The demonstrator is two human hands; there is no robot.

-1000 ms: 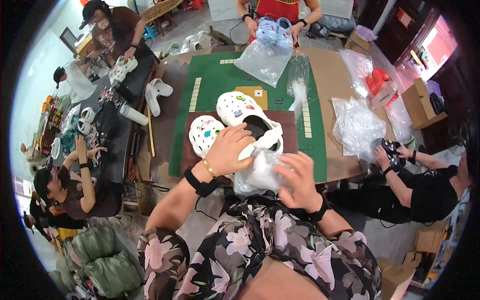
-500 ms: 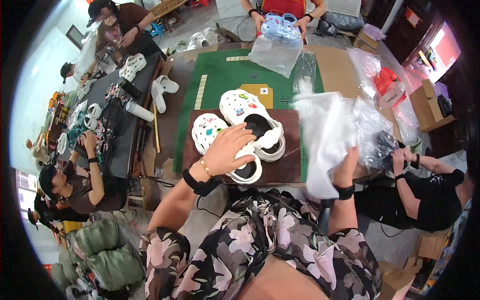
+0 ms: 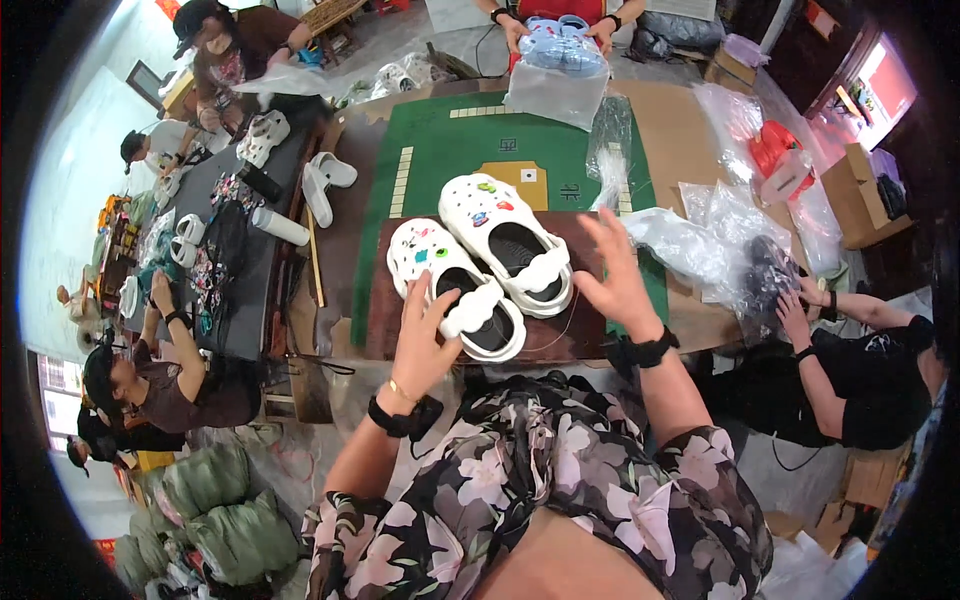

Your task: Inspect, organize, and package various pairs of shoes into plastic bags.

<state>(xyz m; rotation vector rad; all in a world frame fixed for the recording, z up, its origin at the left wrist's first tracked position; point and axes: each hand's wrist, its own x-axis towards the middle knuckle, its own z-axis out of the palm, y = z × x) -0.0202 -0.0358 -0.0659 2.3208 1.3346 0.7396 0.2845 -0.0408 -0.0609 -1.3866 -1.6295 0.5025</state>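
Observation:
A pair of white clogs with colourful charms lies side by side on the brown board, toes pointing away from me. My left hand (image 3: pixel 424 338) touches the near left side of the left clog (image 3: pixel 430 245), fingers apart and thumb near its opening. Just right of the right clog (image 3: pixel 490 210), my right hand (image 3: pixel 622 285) hovers with fingers spread and nothing in it. Both clogs have black insoles and a white heel strap.
A green mat (image 3: pixel 420 130) covers the table beyond the clogs. Clear plastic bags (image 3: pixel 690 240) lie to the right. Across the table, a person holds light blue clogs (image 3: pixel 560 45) over a bag. Workers sit at the dark table (image 3: pixel 235 320) on the left and at right.
My right hand has let go of the white sheet and moved left, beside the clogs. My left hand has drawn back from across the clogs to the left one's side.

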